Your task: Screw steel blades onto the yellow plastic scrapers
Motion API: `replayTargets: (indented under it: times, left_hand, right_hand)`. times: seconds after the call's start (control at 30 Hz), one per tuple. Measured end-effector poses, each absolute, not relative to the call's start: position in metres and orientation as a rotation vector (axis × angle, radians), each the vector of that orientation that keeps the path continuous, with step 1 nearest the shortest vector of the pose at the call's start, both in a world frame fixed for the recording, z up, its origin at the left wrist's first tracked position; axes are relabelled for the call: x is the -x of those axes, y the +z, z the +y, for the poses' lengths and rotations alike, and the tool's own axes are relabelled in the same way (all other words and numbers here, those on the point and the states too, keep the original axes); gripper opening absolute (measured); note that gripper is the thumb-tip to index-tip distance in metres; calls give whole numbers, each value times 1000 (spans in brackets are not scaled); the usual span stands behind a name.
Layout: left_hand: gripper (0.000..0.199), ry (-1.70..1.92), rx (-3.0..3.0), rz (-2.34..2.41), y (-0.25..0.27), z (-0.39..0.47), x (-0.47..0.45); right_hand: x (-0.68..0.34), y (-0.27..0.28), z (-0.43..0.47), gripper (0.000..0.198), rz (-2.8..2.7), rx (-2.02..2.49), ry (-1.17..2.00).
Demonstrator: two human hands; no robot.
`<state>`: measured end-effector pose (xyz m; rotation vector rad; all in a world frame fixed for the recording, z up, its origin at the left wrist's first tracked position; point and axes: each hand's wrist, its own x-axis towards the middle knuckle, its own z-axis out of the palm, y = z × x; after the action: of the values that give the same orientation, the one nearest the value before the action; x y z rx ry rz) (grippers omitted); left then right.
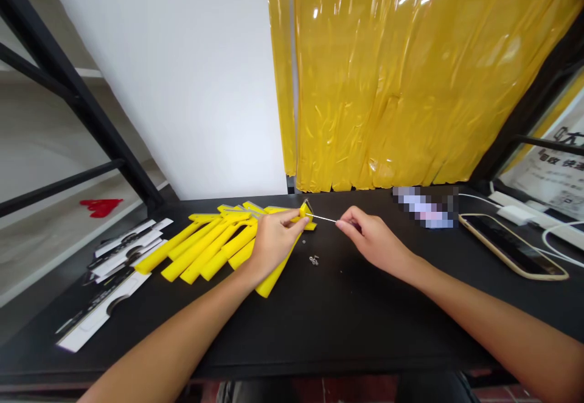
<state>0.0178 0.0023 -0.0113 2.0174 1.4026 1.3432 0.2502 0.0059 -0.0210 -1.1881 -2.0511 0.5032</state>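
Note:
My left hand is closed around the head end of a yellow-handled tool, whose long handle slants out below the palm toward me. In my right hand is a screwdriver, pinched between thumb and fingers; its thin metal shaft points left, with the tip at the yellow head. The fingers mostly hide its dark grip. Left of my left hand, several similar yellow tools lie side by side, some overlapping. Small metal nuts or screws rest on the black table between my hands.
White and black card sleeves lie at the left. On the right are a phone, a white charger with cables and a blurred packet. A yellow plastic curtain and a white panel stand behind the table.

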Motion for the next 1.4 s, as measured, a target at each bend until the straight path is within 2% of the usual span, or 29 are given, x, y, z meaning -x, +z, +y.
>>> replayTargets:
  times: [0.1, 0.23, 0.37, 0.57, 0.87, 1.13, 1.4]
  left_hand:
    - [24, 1330, -2021, 1357, -11, 1, -19]
    - [24, 1333, -2047, 1400, -14, 2, -18]
    - [23, 1341, -2045, 1467, -15, 5, -16]
    - [23, 1297, -2071, 1457, -12, 3, -16]
    - [19, 1291, -2016, 1392, -15, 4, -17]
    - [16, 1309, -2045, 1343, -15, 3, -21]
    - [21, 1336, -1975, 1351, -16, 6, -17]
  right_hand:
    - [-252, -21, 8, 40, -2092, 1181, 496]
    - [-251, -22, 7, 26, -2032, 1202, 551]
    - [-251, -19, 5, 24, -2100, 1135, 601]
    - [-251, -18, 4, 32, -2200, 1107, 620]
    - [-250, -22, 3, 17, -2078, 1113, 503]
    - [-253, -16, 5, 31, -2108, 1132, 437]
    - [-249, -24, 1, 11, -2085, 1130, 376]
